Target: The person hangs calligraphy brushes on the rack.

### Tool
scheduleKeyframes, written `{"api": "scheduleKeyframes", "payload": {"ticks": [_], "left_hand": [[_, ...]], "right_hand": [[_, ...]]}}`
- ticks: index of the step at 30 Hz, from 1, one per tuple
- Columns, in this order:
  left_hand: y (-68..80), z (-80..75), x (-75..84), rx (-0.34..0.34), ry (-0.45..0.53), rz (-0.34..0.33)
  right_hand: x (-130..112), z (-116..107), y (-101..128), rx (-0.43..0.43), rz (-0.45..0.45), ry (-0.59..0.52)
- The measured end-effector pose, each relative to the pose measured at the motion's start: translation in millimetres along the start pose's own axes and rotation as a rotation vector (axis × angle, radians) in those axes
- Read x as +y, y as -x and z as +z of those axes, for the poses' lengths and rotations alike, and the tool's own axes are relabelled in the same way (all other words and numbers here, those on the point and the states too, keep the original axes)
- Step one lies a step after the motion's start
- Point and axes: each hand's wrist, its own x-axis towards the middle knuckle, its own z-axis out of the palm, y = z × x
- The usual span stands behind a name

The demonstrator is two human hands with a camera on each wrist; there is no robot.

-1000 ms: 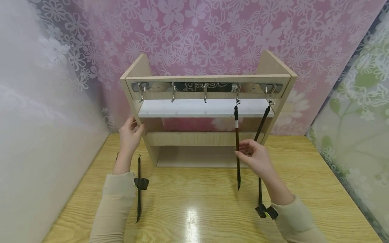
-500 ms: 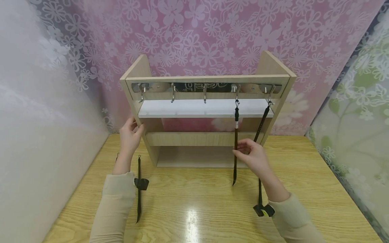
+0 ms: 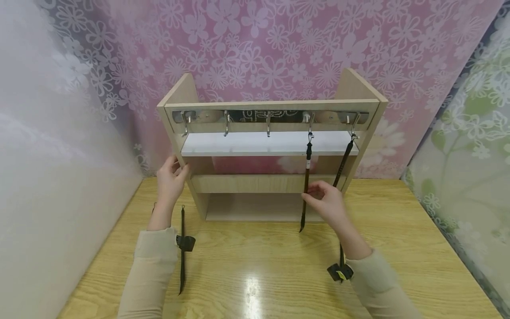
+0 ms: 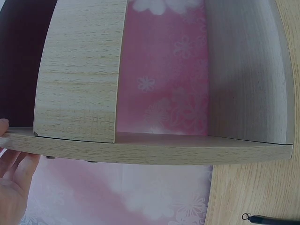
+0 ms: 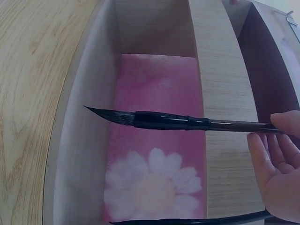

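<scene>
Two calligraphy brushes hang from the rack's [image 3: 181, 91] right-hand hooks, the right hand [image 3: 327, 204] pinching the inner brush [image 3: 304, 186], the left hand [image 3: 169, 179] resting spread on the rack's side; one brush [image 3: 182, 248] on the surface [image 3: 255, 270] looks left to hang.

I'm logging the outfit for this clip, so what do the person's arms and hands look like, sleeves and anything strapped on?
Both arms wear long, loose beige sleeves reaching the wrists. The left hand and right hand are bare: no gloves, rings or watch show. A small black device sits at the left cuff; a similar black one with a yellowish mark sits at the right cuff. No cables show.
</scene>
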Motion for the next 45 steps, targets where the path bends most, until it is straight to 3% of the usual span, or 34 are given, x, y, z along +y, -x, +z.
{"api": "scheduleKeyframes", "payload": {"ticks": [3,24,45], "left_hand": [[-2.3,0.5,-10.0,0.007,-0.007,0.004],[-1.8,1.0,-9.6,0.015,-0.030,0.007],[-2.0,1.0,-6.6,0.019,-0.024,0.029]], "right_hand": [[0.8,2.4,-2.7,0.017,-0.013,0.004],[7.7,15.9,-12.1,0.143,-0.075,-0.062],[6.8,15.9,-11.1,0.160,-0.071,-0.080]]}}
